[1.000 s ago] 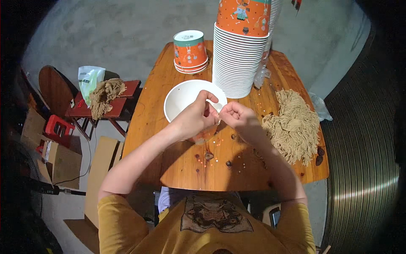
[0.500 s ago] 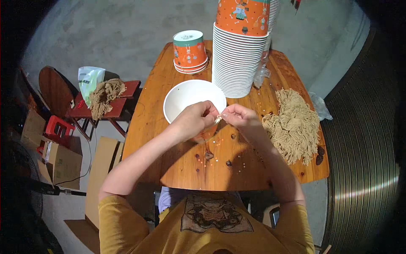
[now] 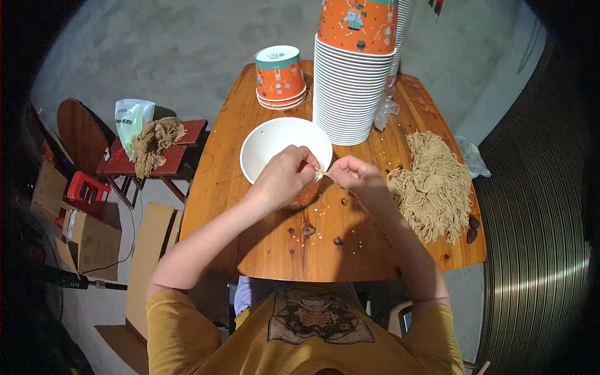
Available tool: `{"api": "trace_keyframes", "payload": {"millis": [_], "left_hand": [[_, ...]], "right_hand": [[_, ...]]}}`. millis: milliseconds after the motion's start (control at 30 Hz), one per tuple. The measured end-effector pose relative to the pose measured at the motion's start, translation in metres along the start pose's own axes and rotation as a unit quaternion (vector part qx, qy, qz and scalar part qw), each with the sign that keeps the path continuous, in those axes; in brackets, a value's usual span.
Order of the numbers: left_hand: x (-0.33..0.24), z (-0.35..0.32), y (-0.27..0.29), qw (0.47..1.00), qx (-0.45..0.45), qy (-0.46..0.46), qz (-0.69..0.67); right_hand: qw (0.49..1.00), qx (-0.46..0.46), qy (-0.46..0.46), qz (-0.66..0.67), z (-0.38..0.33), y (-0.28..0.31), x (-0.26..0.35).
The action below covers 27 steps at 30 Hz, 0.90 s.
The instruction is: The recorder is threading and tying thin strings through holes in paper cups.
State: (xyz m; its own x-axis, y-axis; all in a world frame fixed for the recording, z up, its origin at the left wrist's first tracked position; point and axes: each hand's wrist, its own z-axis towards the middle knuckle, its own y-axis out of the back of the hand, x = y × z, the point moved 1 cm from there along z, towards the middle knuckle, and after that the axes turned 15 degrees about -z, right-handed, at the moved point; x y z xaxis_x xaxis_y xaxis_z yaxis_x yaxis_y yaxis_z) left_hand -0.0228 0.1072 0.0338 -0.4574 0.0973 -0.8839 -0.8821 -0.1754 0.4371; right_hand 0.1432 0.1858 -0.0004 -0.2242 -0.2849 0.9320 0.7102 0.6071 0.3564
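Both hands, the left hand and right hand, pinch a thin, limp tan string together above the white bowl on the desk; light and floppy, it seems best gripped near its ends.

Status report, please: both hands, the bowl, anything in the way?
Left hand and right hand pinch a pale string together. White bowl open, under left hand. Tall bowl stack close behind.
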Motion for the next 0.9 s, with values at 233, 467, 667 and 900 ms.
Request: {"api": "trace_keyframes", "payload": {"millis": [233,467,667,900], "left_hand": [[-0.002,0.002,-0.002,0.999,0.015,0.003,-0.051],[-0.005,-0.001,-0.002,0.998,0.001,-0.018,-0.056],[0.0,-0.001,-0.003,0.997,-0.006,-0.071,-0.016],[0.003,0.0,-0.001,0.986,-0.01,-0.142,0.089]], "right_hand": [[0.996,-0.037,0.064,0.057,0.002,-0.008,0.005],[0.947,-0.107,0.187,-0.24,0.001,-0.01,0.007],[0.899,-0.195,0.206,-0.334,-0.004,-0.01,0.019],[0.892,-0.189,0.168,-0.374,-0.012,-0.012,0.012]]}}
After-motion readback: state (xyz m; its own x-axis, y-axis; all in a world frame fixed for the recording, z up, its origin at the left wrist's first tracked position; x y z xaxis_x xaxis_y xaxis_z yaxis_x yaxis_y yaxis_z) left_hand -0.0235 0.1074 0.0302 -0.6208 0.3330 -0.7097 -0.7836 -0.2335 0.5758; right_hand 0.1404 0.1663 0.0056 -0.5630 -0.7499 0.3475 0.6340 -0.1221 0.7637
